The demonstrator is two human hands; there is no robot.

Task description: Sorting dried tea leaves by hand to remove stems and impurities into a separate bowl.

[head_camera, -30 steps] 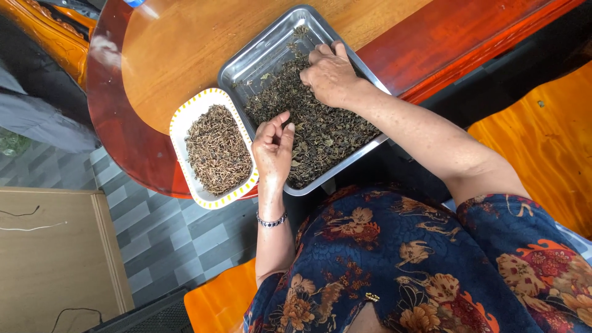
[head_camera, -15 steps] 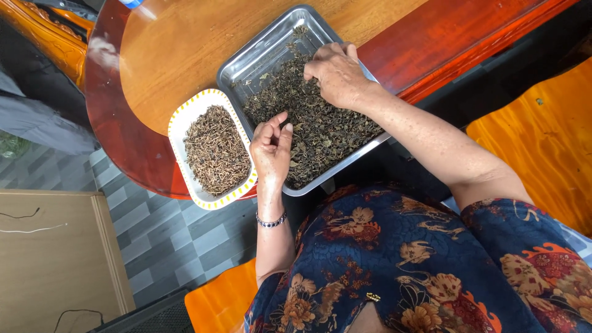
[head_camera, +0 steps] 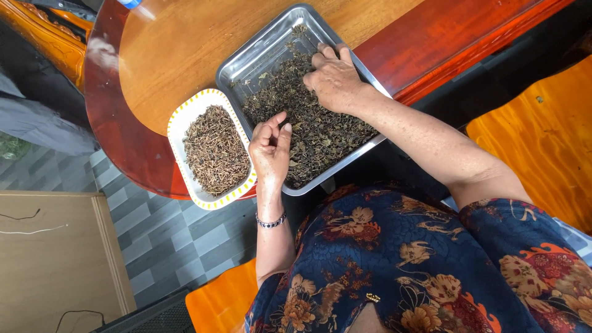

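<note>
Right hand [head_camera: 333, 78] lies palm-down on the dark dried leaves [head_camera: 308, 126] in the shiny rectangular metal tray [head_camera: 259, 52] on the table – fingers loosely spread, touching them. Left hand [head_camera: 270, 151] hovers at the tray's near edge, fingers curled and pinched – whether it holds anything, can't tell.

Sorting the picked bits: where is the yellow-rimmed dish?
In the head view, the dish sits on the table's near edge, against the metal tray's left side, beside the left hand.

Right hand [head_camera: 333, 77] fingertips buried in dried leaves [head_camera: 308, 123]; left hand [head_camera: 270, 151] contents unclear.
</note>
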